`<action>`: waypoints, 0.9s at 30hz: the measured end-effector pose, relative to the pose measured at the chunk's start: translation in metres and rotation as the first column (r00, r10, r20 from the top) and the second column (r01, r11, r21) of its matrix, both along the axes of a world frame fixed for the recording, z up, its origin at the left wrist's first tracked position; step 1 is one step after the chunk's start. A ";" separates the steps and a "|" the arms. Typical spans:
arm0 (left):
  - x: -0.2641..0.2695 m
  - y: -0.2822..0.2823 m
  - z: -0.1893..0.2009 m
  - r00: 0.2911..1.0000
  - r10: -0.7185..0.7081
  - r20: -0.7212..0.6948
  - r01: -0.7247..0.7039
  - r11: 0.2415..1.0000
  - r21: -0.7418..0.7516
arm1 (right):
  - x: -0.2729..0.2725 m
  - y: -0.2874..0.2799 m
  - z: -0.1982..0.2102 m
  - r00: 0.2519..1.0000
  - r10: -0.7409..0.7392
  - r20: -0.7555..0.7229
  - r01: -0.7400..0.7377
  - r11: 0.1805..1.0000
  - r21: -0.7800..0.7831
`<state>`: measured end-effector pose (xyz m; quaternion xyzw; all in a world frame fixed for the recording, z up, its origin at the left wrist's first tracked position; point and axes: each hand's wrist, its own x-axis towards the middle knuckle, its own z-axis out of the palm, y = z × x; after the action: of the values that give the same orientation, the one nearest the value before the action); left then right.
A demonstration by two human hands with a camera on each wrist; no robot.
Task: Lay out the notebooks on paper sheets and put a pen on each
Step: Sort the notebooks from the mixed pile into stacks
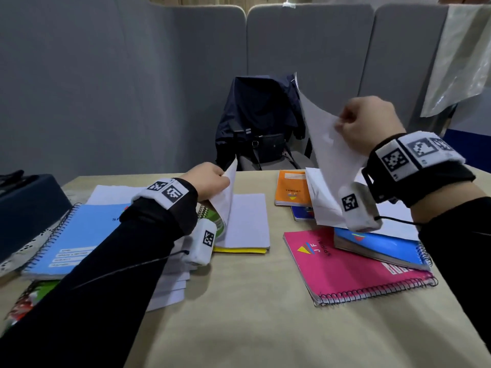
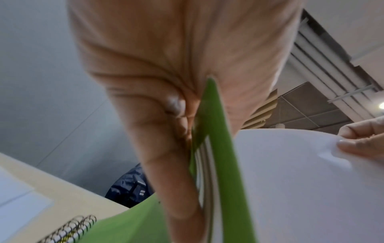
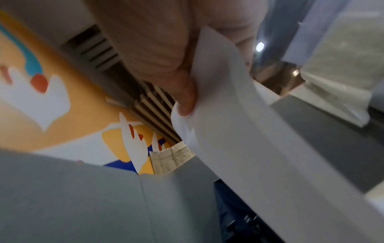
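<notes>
Nearest: bare beige table, front strip with nothing laid out on it. Left forearm crosses a spread of white paper sheets and a light blue spiral notebook. To the right, a pink spiral notebook lies flat with a darker blue spiral notebook overlapping its far corner.

Mid-table: left hand pinches the lifted cover of a green spiral notebook, white inside face turned up; beside it a white-faced pad on a yellow one. Right hand, raised above the table, clamps thumb and curled fingers on a loose paper sheet, which hangs curved.

Farther: orange notebook near the back edge. No pens seen.

Judgement: early stage, sheet placement in hand. Next, the held sheet needs setting flat on open table, then a notebook squared on top.
</notes>
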<state>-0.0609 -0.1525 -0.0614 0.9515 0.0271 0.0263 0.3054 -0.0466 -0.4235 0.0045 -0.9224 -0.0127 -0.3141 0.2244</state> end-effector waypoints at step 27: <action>0.007 -0.044 -0.035 0.975 -0.177 -0.137 0.210 0.935 0.285 | 0.000 -0.081 -0.087 0.827 -0.411 -0.384 0.255 0.883 -0.395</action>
<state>-0.0537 -0.1961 -0.0967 0.9846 -0.0546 -0.0520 0.1577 -0.0469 -0.5046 -0.0825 -0.9815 0.1518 -0.1166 0.0059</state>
